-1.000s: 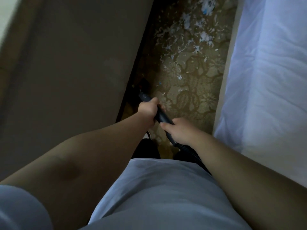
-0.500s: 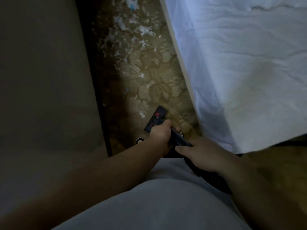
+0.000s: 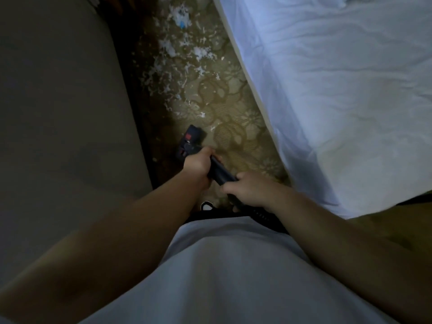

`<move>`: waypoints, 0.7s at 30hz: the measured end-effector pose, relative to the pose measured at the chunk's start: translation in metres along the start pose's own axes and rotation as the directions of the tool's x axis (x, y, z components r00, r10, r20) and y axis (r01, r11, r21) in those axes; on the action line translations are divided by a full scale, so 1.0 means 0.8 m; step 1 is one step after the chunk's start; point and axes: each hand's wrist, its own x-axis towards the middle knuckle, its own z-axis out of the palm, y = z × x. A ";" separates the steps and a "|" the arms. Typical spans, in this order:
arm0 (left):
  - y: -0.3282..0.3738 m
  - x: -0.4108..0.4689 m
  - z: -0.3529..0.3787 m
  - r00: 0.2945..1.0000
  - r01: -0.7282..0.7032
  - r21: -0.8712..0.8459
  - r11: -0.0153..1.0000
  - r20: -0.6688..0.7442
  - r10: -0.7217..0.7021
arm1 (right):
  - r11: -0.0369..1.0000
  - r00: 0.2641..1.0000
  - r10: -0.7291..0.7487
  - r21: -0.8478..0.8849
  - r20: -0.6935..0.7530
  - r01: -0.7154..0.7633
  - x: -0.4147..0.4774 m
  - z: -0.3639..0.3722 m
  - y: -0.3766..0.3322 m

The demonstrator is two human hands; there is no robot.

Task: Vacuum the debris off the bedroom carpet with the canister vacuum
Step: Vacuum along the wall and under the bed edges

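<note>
I hold a dark vacuum wand (image 3: pixel 221 175) with both hands. My left hand (image 3: pixel 198 163) grips it higher up, my right hand (image 3: pixel 249 189) grips it lower, near the ribbed hose (image 3: pixel 264 216). The dark floor head (image 3: pixel 190 142), with a red mark on top, rests on the patterned beige carpet (image 3: pixel 233 127) just beyond my left hand. White shredded debris (image 3: pixel 184 57) lies scattered on the carpet farther ahead, with a small blue scrap among it.
A white-sheeted bed (image 3: pixel 339 90) borders the carpet strip on the right. A tall grey-brown panel (image 3: pixel 63 108) closes it on the left. My light shirt (image 3: pixel 222 277) fills the bottom of the view. A black-and-white shoe tip (image 3: pixel 207 206) shows below my hands.
The view has swung and the bed corner now shows. The floor head has come into sight near my left hand, closer to me than the debris. Both hands keep their grip.
</note>
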 end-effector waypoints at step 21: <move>0.193 0.028 0.074 0.969 -0.009 0.291 0.957 0.238 -0.063 | 0.967 0.967 0.107 0.251 -0.230 -0.048 0.036 -0.117 -0.140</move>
